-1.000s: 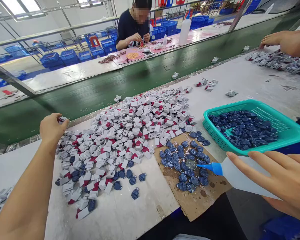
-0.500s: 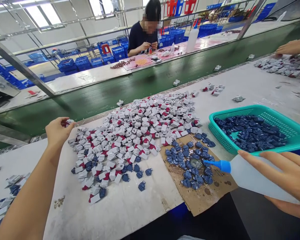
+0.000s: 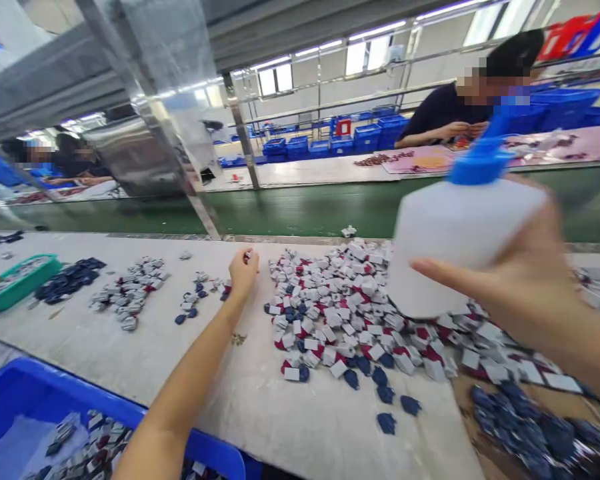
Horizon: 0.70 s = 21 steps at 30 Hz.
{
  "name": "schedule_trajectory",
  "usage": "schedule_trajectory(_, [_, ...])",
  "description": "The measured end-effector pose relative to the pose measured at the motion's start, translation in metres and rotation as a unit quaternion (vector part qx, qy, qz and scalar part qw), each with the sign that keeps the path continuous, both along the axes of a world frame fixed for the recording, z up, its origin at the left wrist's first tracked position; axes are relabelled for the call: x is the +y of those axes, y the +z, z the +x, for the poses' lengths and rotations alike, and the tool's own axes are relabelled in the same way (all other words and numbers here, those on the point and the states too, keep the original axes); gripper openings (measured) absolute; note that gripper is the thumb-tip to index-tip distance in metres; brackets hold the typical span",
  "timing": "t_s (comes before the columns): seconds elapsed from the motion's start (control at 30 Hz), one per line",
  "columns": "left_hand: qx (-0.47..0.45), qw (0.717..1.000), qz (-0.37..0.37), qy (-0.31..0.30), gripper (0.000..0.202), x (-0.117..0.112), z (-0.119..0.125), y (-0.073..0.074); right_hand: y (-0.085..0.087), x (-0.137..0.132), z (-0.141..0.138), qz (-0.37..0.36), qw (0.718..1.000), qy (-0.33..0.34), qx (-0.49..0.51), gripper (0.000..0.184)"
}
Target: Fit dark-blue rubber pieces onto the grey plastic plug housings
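Co-worker (image 3: 447, 110) w/ blue crates (image 3: 367, 137) behind, across green conveyor belt (image 3: 300, 212) — teal basket (image 3: 20, 283) far left, blue bin (image 3: 70, 390) nearest.

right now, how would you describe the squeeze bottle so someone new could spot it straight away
On the long white work table, find the heap of white-and-red moulded pieces. Above its right side, a right hand holds up a white plastic squeeze bottle. Its blue nozzle cap points upward, and it is lifted clear of the small pieces below.

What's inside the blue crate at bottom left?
The blue crate holds white-and-red parts; the left arm covers part of it, and the crate's bottom is hidden.
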<state>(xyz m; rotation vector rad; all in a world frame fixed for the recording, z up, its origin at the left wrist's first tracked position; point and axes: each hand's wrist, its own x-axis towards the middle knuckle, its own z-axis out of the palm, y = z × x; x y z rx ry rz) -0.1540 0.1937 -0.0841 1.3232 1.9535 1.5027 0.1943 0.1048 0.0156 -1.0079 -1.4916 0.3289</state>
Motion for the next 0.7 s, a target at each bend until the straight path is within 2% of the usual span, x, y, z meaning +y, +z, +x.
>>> schedule_trajectory(0.1, [-0.023, 0.998, 0.027, 0.049, 0.017, -0.009, -0.004, -0.02, -0.007, 0.07, -0.096, 0.01, 0.996, 0.068, 0.058, 0.093])
schedule_trajectory(0.2, [-0.061, 0.993, 0.054, 0.088, 0.022, -0.009, -0.009, -0.029, -0.018, 0.125, -0.192, -0.01, 0.993, 0.085, 0.078, 0.095])
schedule_trajectory(0.3, [-0.09, 0.986, 0.082, 0.117, 0.031, -0.007, -0.014, -0.031, -0.029, 0.155, -0.263, -0.035, 0.993, 0.102, 0.056, 0.091])
schedule_trajectory(0.37, [-0.107, 0.981, 0.097, 0.126, 0.036, -0.006, -0.015, -0.032, -0.038, 0.163, -0.292, -0.053, 0.991, 0.117, 0.03, 0.082])
schedule_trajectory(0.43, [-0.124, 0.979, 0.101, 0.126, 0.039, -0.006, -0.016, -0.034, -0.049, 0.164, -0.307, -0.072, 0.988, 0.135, -0.007, 0.074])
schedule_trajectory(0.53, [-0.146, 0.977, 0.095, 0.122, 0.037, -0.005, -0.016, -0.036, -0.068, 0.154, -0.307, -0.103, 0.977, 0.167, -0.083, 0.064])
schedule_trajectory(0.63, [-0.158, 0.976, 0.091, 0.122, 0.03, -0.005, -0.017, -0.037, -0.078, 0.147, -0.281, -0.126, 0.95, 0.218, -0.184, 0.056])
schedule_trajectory(0.7, [-0.158, 0.975, 0.092, 0.126, 0.028, -0.004, -0.018, -0.039, -0.076, 0.152, -0.254, -0.14, 0.916, 0.267, -0.265, 0.051])
